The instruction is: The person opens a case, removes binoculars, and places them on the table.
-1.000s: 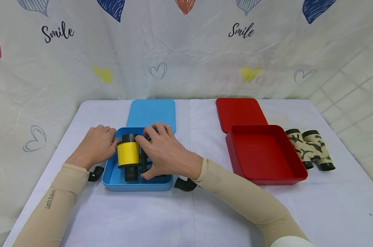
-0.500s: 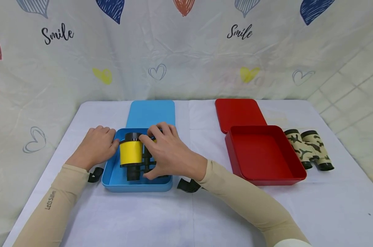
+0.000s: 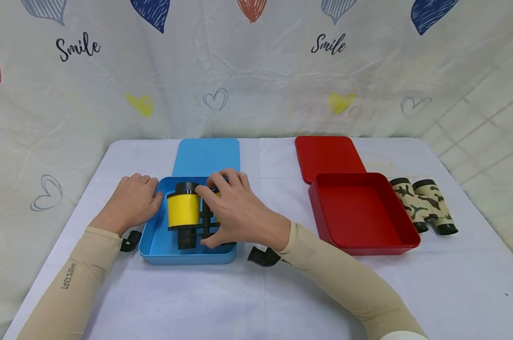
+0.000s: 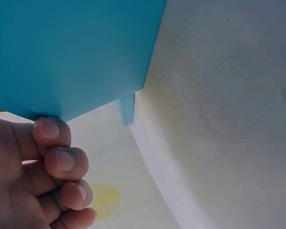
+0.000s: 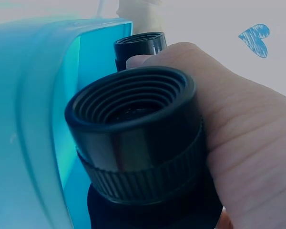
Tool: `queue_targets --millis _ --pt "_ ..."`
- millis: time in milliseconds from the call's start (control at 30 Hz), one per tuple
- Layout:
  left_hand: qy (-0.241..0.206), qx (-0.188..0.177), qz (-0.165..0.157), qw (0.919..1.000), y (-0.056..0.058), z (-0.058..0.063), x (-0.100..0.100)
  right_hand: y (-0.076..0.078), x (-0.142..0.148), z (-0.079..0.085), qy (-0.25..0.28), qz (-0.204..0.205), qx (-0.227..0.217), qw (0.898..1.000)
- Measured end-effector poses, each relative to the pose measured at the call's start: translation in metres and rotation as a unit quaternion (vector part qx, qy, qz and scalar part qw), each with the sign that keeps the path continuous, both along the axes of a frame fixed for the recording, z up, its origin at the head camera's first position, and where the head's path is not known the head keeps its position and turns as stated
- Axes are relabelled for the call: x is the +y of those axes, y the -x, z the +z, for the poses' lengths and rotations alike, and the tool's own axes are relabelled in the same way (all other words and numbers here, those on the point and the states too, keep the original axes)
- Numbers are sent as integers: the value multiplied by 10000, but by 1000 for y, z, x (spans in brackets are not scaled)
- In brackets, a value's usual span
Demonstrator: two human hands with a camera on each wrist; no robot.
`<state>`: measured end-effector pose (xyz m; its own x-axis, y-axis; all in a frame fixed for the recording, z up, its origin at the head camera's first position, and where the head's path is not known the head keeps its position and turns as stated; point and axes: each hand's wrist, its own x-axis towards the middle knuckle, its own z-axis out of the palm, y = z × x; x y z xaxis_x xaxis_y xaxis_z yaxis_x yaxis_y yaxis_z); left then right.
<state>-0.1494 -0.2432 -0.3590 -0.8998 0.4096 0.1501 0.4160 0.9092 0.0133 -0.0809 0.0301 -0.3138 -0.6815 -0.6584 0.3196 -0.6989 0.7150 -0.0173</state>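
A pair of yellow-and-black binoculars (image 3: 183, 210) is inside the light blue box (image 3: 160, 259), with its black eyepieces toward the front. My right hand (image 3: 243, 215) grips the binoculars from above, over the right barrel, which it mostly hides. A ribbed black eyepiece (image 5: 138, 138) fills the middle of the right wrist view, with the thumb beside it. At the box's left wall, my left hand (image 3: 130, 203) holds the rim, thumb at the top edge. In the left wrist view its curled fingers (image 4: 66, 162) are at the blue box's edge.
Behind the blue box lies a flat blue lid (image 3: 207, 155). An open red box (image 3: 364, 251) stands to the right, with a red lid (image 3: 329, 156) behind it. Camouflage binoculars (image 3: 424, 208) lie beside the red box's right wall. A patterned sheet (image 3: 260, 71) hangs behind the table.
My right hand and the yellow-and-black binoculars have shifted a little to the right inside the blue box. My left hand stays at the box's left rim.
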Motion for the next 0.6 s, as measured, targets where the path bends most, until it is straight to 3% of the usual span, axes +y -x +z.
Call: queue_targets --millis 600 --pt "-7 36 28 10000 0 -1 2 -4 9 1 110 -16 -7 9999"
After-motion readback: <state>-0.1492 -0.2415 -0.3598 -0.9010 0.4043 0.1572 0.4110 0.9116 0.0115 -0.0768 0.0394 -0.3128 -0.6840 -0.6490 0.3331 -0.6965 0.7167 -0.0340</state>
